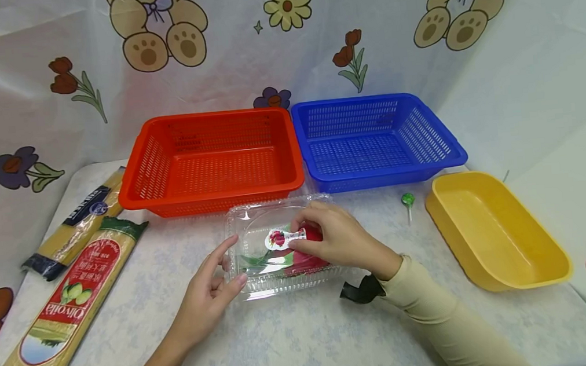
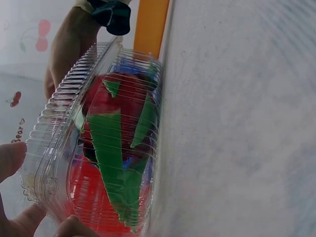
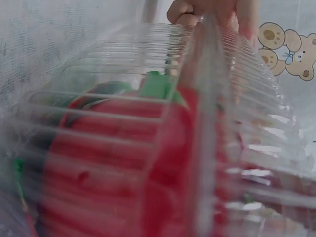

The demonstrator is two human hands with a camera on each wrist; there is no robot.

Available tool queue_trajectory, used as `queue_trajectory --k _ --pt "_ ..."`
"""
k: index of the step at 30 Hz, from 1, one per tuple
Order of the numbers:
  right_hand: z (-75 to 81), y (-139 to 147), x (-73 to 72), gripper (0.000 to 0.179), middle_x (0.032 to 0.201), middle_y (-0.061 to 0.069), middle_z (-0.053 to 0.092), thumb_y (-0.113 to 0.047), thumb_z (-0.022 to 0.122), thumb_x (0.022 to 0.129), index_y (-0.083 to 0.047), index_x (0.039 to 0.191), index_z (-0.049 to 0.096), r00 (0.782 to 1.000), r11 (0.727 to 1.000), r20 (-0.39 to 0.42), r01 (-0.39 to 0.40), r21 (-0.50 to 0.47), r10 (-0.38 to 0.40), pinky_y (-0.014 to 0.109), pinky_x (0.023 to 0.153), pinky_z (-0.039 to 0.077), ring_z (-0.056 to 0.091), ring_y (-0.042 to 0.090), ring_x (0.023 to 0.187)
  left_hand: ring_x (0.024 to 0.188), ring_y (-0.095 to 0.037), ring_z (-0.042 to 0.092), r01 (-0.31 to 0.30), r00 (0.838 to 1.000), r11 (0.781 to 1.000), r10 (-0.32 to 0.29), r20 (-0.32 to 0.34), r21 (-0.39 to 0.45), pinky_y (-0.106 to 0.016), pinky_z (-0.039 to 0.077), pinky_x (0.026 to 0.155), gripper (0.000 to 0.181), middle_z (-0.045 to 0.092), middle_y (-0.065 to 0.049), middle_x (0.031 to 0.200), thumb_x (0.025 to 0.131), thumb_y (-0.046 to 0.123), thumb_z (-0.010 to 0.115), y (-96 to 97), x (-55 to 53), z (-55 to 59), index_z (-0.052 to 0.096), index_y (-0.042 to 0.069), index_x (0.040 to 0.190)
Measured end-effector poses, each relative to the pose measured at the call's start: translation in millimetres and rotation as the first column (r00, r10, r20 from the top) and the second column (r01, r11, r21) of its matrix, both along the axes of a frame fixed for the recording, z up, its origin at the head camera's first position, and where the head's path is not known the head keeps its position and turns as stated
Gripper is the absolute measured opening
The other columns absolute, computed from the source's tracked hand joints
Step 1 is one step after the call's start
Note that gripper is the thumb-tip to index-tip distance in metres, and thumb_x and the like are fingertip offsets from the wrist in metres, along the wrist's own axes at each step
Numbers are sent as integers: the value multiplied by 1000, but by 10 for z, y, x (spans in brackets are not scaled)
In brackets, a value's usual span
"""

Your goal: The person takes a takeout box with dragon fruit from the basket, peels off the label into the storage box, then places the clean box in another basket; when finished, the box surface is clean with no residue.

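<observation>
Beige right sleeve (image 1: 440,309) nearest, 5 o'clock. Right hand (image 1: 341,234) pinches label (image 1: 276,239) over clear container (image 1: 268,288), just 6 o'clock of centre; left hand (image 1: 206,298) loosely extended at its 9 o'clock edge, presumably steadying.

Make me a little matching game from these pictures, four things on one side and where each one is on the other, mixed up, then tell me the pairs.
Things:
1. Red basket
2. Green lollipop
3. Clear container
4. Olivoila packet

Places:
A. Under the right hand
B. Along the table's left side
C. On the table, just beside the yellow tub
D. At the back, next to the blue basket

Pairs: 1-D, 2-C, 3-A, 4-B
</observation>
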State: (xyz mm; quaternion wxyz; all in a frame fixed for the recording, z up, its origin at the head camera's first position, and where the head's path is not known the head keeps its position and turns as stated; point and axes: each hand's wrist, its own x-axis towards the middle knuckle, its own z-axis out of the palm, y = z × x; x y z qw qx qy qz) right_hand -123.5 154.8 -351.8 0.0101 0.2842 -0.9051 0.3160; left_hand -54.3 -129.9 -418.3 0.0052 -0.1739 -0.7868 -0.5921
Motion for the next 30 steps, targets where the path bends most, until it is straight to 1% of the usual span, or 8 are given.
queue_trajectory --k 4,7,9,13,18,24,27,30 --pt "5 -31 12 19 90 -5 55 -27 82 88 -24 96 65 997 998 -53 -61 -12 60 33 66 40 49 13 78 50 1 27 -7 1000 1000 7 -2 0 -24 27 39 70 46 -13 117 97 11 71 -22 8 -2 39 29 157" --pt "21 -51 12 19 95 -6 58 -26 81 89 -23 99 65 995 996 -59 -87 -8 86 33 70 43 52 12 81 50 1 26 -13 1000 1000 13 -3 -1 -24 26 39 70 47 -13 117 97 10 71 -30 11 -2 39 29 156" --pt "34 -51 12 21 94 -5 57 -27 81 89 -22 105 68 997 998 -37 -68 2 68 32 69 43 51 13 80 50 1 27 -10 1000 1000 10 -4 0 -24 26 39 70 47 -13 117 97 10 71 -30 9 -1 39 28 157" --pt "61 -49 15 31 89 0 50 -31 82 88 -21 115 71 1000 999 14 -8 37 7 32 62 37 45 15 76 50 1 27 -4 1000 1000 4 -3 3 -24 26 38 70 47 -15 119 97 11 71 -22 3 2 39 28 157" --pt "58 -55 17 21 89 0 50 -30 81 89 -23 106 71 1000 998 26 1 63 -2 33 64 37 45 15 78 50 2 27 0 1000 1000 0 -2 2 -23 26 38 71 47 -16 120 97 11 71 -17 -3 -3 38 30 157" --pt "46 -38 26 14 95 -7 57 -24 78 92 -23 101 67 998 996 -6 -68 56 68 34 72 44 51 13 83 50 2 27 4 1000 1000 -4 -2 4 -23 26 39 71 46 -14 119 97 11 71 -15 -3 -14 39 29 157" --pt "52 -26 26 14 91 -8 57 -20 76 93 -21 102 65 993 993 -39 -114 39 116 32 72 46 53 12 81 50 2 27 1 1000 1000 -1 -4 1 -23 26 39 71 46 -13 118 96 10 71 -16 -2 -17 39 29 156" --pt "68 -17 31 15 85 -9 55 -18 75 93 -20 102 64 989 990 -36 -140 8 140 31 67 44 51 12 74 50 2 27 4 1000 1000 -4 -9 2 -23 26 38 71 46 -13 118 96 10 71 -19 -4 -19 39 29 157"
